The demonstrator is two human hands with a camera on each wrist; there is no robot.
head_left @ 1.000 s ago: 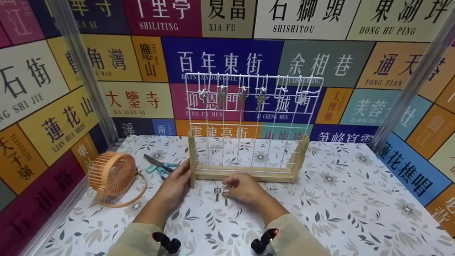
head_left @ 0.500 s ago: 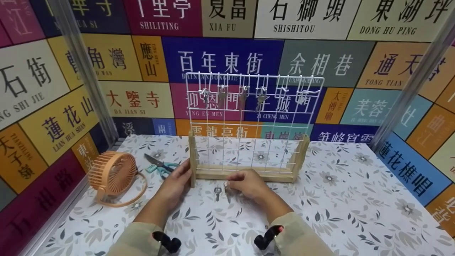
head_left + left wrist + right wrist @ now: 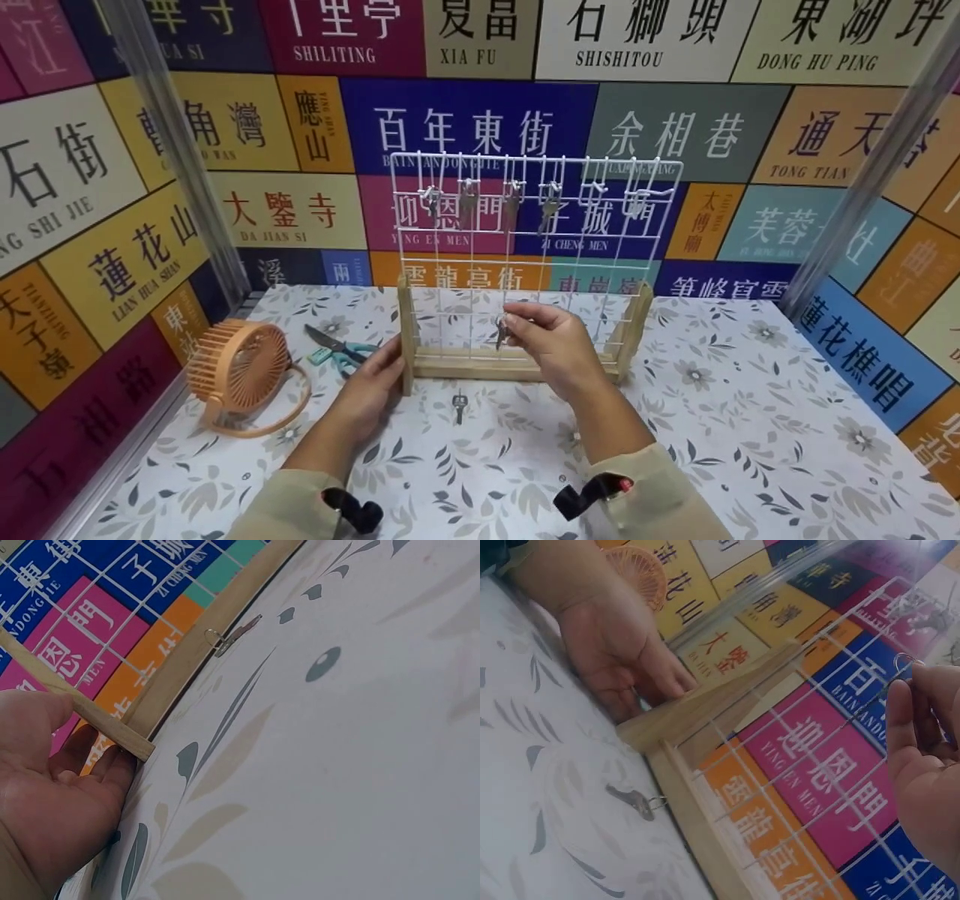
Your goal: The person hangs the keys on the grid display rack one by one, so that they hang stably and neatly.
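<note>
A white wire rack [image 3: 525, 262] on a wooden base stands on the table. My left hand [image 3: 375, 385] holds its left wooden post [image 3: 112, 731], thumb on one side and fingers on the other. Raised before the lower grid, my right hand [image 3: 556, 346] pinches a key [image 3: 500, 335] by its ring [image 3: 905, 658]; the key hangs downward. Another key [image 3: 460, 406] with a ring lies on the table in front of the base. Several keys, one of them this key [image 3: 550, 214], hang from the left hooks. The two right hooks, including the end hook [image 3: 640, 204], carry none.
An orange fan [image 3: 244, 367] stands at the left. Between it and the rack lie scissors [image 3: 341, 349] with teal handles and a small teal-and-white item [image 3: 319, 355]. Sign-patterned walls enclose the table [image 3: 735, 420] at the back and sides.
My right hand has lifted one key off the table, up and slightly right, to the front of the grid. The other key stays put. My left hand has not moved.
</note>
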